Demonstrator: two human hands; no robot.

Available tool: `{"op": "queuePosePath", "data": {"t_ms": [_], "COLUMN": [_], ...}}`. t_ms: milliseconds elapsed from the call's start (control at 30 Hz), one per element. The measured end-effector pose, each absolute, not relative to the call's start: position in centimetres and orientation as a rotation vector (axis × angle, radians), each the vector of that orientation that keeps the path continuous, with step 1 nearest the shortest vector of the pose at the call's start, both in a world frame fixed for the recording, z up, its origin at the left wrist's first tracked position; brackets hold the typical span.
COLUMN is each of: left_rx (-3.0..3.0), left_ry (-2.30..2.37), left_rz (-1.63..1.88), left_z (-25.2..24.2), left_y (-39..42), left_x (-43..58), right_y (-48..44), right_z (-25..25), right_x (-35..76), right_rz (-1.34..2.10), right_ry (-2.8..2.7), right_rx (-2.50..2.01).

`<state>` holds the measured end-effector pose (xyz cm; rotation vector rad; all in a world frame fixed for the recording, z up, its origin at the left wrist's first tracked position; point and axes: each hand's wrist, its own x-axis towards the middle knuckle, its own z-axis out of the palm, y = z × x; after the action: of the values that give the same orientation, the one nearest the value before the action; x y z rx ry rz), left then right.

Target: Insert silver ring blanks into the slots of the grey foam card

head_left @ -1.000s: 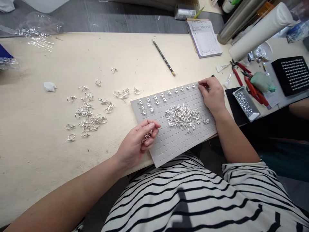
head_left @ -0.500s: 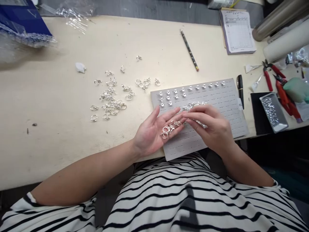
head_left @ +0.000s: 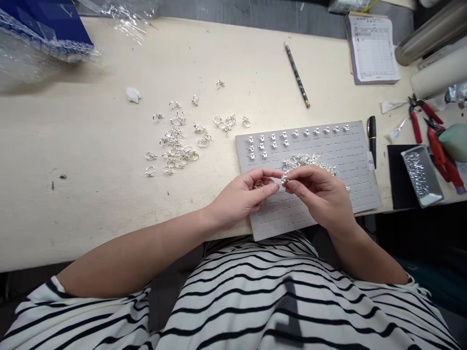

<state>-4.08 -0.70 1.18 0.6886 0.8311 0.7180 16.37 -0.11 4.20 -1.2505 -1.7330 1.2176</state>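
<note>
A grey slotted display board (head_left: 330, 150) lies on the pale table (head_left: 83, 204), with small silver rings (head_left: 284, 143) set in rows along its far side. A heap of silver rings (head_left: 304, 162) sits on the board, partly behind my right hand (head_left: 317, 192). That hand pinches a small silver ring (head_left: 283, 179) between its fingertips, just above the board. My left hand (head_left: 242, 192) curls around another silver ring (head_left: 258, 184), mostly hidden by the fingers. Its fingertips nearly touch my right hand. More loose silver rings (head_left: 175, 146) lie scattered on the table left of the board.
A black pen (head_left: 372, 141) lies right of the board, beside red-handled pliers (head_left: 416, 124) and a metal tray of small silver pieces (head_left: 422, 175). A pencil (head_left: 297, 75) and printed form (head_left: 372, 48) are farther back. Plastic bags (head_left: 25, 53) lie at far left.
My left hand has turned from palm-up to curled, hiding most of its rings. My right hand has moved left, pinching a ring over the board. The view has shifted slightly.
</note>
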Motion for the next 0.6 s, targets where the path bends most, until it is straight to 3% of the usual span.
{"op": "queuePosePath", "data": {"t_ms": [167,467,600], "left_rx": [0.962,1.445,1.393], "left_ry": [0.911,1.081,1.079], "left_rz": [0.855,0.851,0.823], "left_z": [1.3,1.7,1.6], "left_y": [-0.9,-1.1,-1.1], "left_x": [-4.2,-4.5,-4.7], "right_y": [-0.3,-0.3,0.1], "right_z": [3.7,4.8,5.5], "right_x": [16.2,16.6,16.9], "right_rz": [1.382,0.871,0.778], "right_ry": [-1.631,-2.126,-2.292], "right_rx": [-1.239,-1.147,-1.099]}}
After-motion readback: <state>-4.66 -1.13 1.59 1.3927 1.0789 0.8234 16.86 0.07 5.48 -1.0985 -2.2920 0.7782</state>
